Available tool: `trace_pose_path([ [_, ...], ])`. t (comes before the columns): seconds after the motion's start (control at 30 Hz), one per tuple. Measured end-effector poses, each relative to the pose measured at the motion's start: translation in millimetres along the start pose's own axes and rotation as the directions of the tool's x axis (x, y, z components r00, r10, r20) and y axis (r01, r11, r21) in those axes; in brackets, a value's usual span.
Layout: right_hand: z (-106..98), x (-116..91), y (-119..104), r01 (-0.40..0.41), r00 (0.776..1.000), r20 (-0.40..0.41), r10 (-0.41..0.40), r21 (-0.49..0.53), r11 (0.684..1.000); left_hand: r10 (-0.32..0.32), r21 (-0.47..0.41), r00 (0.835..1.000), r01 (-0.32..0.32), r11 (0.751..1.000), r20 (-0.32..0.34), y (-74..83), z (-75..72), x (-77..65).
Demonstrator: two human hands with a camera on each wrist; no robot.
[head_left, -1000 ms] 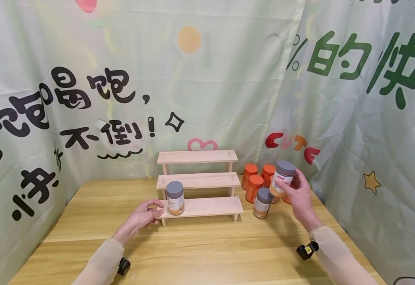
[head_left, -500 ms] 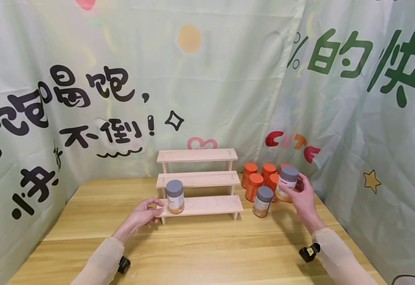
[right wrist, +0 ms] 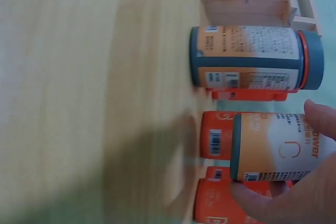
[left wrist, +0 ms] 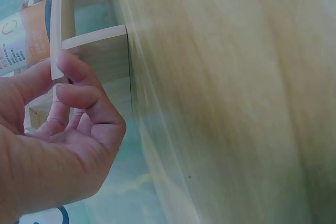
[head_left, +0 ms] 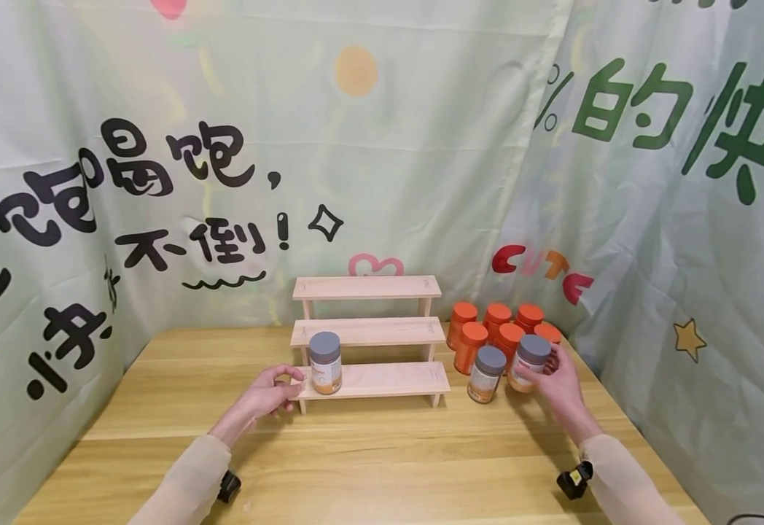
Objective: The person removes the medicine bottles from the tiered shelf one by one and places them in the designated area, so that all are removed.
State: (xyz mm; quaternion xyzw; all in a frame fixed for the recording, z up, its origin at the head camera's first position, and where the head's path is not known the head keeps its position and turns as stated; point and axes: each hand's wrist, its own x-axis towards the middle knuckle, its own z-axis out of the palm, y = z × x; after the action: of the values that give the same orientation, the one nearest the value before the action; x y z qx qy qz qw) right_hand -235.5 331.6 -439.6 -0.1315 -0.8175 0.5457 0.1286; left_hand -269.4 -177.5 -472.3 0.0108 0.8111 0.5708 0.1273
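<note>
My left hand pinches the left end of the lowest board of a three-tier wooden shelf, thumb on top and fingertips underneath. Just beside it, a grey-capped pill bottle with a white and orange label stands upright on that board. On the right, my right hand grips a matching grey-capped bottle round its side, upright. In the right wrist view this bottle's base hangs a little above the tabletop. Another grey-capped bottle stands on the table just left of it.
Several orange bottles stand clustered behind the grey-capped pair, right of the shelf. The wooden table spreads in front. Printed fabric hangs at the back and both sides.
My right hand has lowered the grey-capped bottle and shifted it slightly right, uncovering more of the orange bottles. The left hand keeps its hold on the shelf board.
</note>
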Motion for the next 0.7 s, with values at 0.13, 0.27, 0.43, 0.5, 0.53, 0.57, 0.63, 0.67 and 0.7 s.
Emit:
trace_pose_path([
  [0.13,1.1,-3.3,7.3,-0.019,0.998,0.061,0.019,0.011,1.000,0.000,0.001,1.000,0.000,1.000,0.000,-0.9,0.0,-0.7],
  [0.27,4.1,-4.4,15.6,-0.014,0.994,0.109,0.011,0.018,1.000,0.004,-0.001,1.000,-0.004,1.000,-0.004,0.1,-0.1,-1.4],
  [0.43,6.3,-4.3,22.5,-0.011,0.995,0.100,0.007,0.040,0.999,-0.004,-0.002,1.000,0.004,1.000,0.007,0.1,0.3,-0.9],
  [0.5,6.3,-3.9,24.0,-0.010,0.995,0.101,0.006,0.042,0.999,-0.002,0.007,1.000,0.002,1.000,0.011,-0.6,0.4,-0.9],
  [0.53,6.2,-3.4,24.4,-0.011,0.995,0.104,0.007,0.044,0.999,-0.005,0.008,1.000,0.005,1.000,0.012,-0.7,0.4,-1.0],
  [0.57,6.0,-3.0,24.6,-0.011,0.994,0.107,0.007,0.040,0.999,-0.007,0.008,1.000,0.007,1.000,0.011,-0.5,0.5,-1.1],
  [0.63,5.5,-2.1,24.3,-0.007,0.992,0.124,0.004,0.029,1.000,-0.010,0.006,1.000,0.010,1.000,0.008,0.4,0.7,-1.4],
  [0.67,5.3,-1.6,24.1,-0.004,0.992,0.126,0.002,0.022,1.000,-0.011,0.005,1.000,0.010,1.000,0.006,1.1,0.8,-1.3],
  [0.7,5.2,-1.2,23.8,-0.002,0.992,0.129,0.000,0.017,1.000,-0.013,0.000,1.000,0.013,1.000,0.004,1.8,0.9,-1.3],
])
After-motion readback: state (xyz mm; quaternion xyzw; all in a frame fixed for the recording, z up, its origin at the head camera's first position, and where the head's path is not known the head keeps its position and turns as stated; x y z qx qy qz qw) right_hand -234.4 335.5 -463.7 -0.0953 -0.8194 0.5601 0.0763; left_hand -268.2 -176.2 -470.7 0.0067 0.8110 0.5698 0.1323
